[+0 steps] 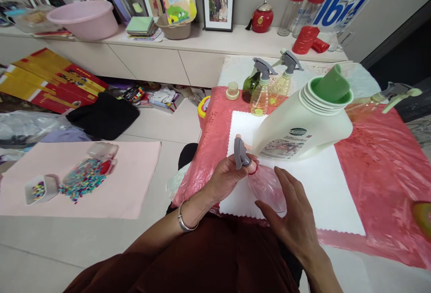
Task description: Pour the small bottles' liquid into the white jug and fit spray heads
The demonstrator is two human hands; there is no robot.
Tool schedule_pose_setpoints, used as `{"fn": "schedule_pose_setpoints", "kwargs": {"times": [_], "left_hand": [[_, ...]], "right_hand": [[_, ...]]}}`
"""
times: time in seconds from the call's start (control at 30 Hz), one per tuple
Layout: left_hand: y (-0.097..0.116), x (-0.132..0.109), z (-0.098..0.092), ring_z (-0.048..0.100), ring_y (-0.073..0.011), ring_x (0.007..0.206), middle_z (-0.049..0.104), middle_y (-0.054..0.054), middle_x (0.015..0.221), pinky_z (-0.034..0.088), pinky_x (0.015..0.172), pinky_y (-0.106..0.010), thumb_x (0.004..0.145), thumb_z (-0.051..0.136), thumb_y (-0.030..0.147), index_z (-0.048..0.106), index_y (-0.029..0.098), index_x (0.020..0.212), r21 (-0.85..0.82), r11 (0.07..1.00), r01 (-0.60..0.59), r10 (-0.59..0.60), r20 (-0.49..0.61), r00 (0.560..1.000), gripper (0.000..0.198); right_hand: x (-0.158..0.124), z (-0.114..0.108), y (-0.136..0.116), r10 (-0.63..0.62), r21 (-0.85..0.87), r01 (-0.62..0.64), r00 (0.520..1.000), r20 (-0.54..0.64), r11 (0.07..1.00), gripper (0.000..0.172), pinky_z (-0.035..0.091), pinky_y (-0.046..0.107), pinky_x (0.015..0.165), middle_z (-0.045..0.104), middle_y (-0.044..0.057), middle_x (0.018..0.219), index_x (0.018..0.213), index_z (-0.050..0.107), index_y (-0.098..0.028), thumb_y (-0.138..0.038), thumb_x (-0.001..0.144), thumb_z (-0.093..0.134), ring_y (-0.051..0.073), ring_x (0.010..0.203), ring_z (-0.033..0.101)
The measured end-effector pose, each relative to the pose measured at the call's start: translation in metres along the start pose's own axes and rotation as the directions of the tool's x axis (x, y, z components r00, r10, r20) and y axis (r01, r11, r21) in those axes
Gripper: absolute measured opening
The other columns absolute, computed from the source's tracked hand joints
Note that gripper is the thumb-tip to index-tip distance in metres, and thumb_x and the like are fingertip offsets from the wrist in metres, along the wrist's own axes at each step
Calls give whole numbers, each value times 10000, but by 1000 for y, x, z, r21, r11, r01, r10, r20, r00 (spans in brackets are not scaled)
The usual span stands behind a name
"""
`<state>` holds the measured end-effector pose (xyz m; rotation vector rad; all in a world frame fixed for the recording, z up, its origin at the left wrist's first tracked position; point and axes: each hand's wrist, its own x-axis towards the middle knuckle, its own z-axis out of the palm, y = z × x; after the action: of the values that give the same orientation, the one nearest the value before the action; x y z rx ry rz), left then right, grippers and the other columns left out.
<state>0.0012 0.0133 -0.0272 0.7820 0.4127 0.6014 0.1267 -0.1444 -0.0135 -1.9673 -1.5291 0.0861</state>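
Note:
My left hand (224, 177) is closed round the neck of a clear pinkish spray bottle (267, 190) with a grey trigger head (240, 152). The bottle is tilted, its base toward my right hand. My right hand (296, 210) is spread, thumb and fingers apart, beside the bottle's body; whether it touches the plastic I cannot tell. Just beyond leans a large pale green detergent jug (303, 124) with a green cap (333, 85) in its mouth. Under the bottle lies a white scalloped mat (332, 194).
Several other spray bottles stand at the back, including an amber one (260, 98); another (370, 102) lies behind the jug. A small cream cap (232, 90) sits on the red plastic cover (213, 136). Left, a pink mat (134, 172) bears spilled beads (82, 178).

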Motion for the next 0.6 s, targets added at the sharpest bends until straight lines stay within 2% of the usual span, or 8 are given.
{"fn": "schedule_pose_setpoints", "kwargs": {"times": [0.13,0.23,0.37,0.5,0.6], "left_hand": [[0,-1,-1,610,-222,1009,641,-34,867,400,1018,-427,717,880,415,770,196,924,-10,1000,8,-8,8,1000,321],[1,-1,-2,619,-234,1028,635,-38,864,398,1032,-438,733,867,425,763,187,937,-17,1000,13,-12,55,998,330],[4,0,-3,631,-251,1056,638,-48,897,391,1073,-471,747,854,435,756,178,991,-42,999,34,-28,117,993,367],[8,-1,2,658,-233,1011,662,-69,1056,418,1074,-478,740,863,405,758,168,845,-108,992,61,-50,103,993,280],[8,-2,8,659,-231,1014,681,-75,1095,432,1078,-470,758,849,386,762,169,815,-145,989,39,-32,50,998,241]], "right_hand": [[-1,1,0,-8,19,8,1000,3,1000,639,500,519,1008,463,108,1436,1553,325,-231,-477,1013,563,305,1301,476],[-2,-2,3,8,88,-12,999,40,996,643,513,471,1013,477,92,1430,1542,343,-227,-483,1003,583,279,1283,501],[-3,-7,7,56,224,-87,989,139,971,626,562,353,920,541,69,1370,1524,385,-224,-503,1002,588,229,1174,587],[-3,-7,7,95,348,-166,973,211,922,598,561,278,871,527,38,1402,1524,395,-266,-527,1015,569,206,1228,571],[-2,-1,3,108,335,-156,982,157,929,584,556,283,863,510,47,1396,1505,413,-265,-515,1004,579,195,1196,574]]}}
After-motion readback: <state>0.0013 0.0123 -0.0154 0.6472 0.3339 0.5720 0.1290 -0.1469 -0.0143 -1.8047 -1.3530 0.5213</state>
